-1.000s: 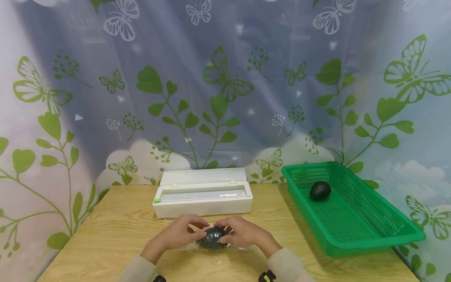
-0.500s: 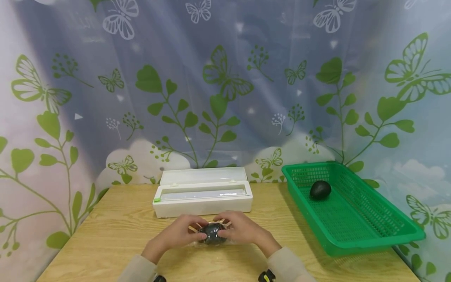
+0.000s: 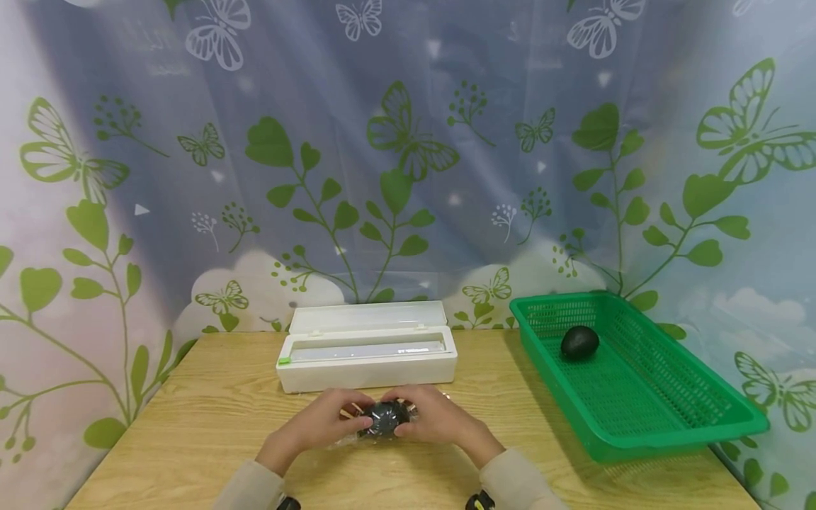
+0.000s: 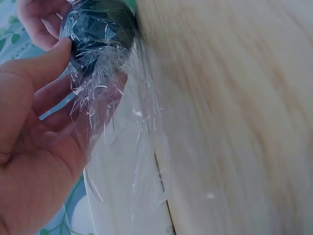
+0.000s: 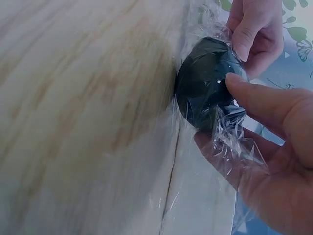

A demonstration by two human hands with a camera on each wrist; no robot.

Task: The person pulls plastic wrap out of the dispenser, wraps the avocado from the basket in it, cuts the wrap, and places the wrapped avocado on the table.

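A dark, nearly black avocado point(image 3: 384, 419) lies low over the wooden table, wrapped in clear cling film. My left hand point(image 3: 325, 419) grips its left end, the thumb on the near face and the fingers behind. On the opposite end, my right hand point(image 3: 435, 416) holds it the same way. Loose, crumpled cling film point(image 4: 102, 98) trails from the avocado past the left palm in the left wrist view. More bunched film point(image 5: 230, 142) hangs over the right fingers in the right wrist view.
Behind the hands stands a white cling film dispenser box point(image 3: 370, 374), its lid point(image 3: 370, 317) raised. To the right sits a green plastic basket point(image 3: 593, 432) with another dark avocado point(image 3: 580, 343) in it. A patterned curtain point(image 3: 408, 212) hangs behind the wooden table point(image 3: 191, 411).
Both hands stay around the avocado and have shifted it slightly up and back to the left. The right thumb has moved along its near side. Box and basket have not moved.
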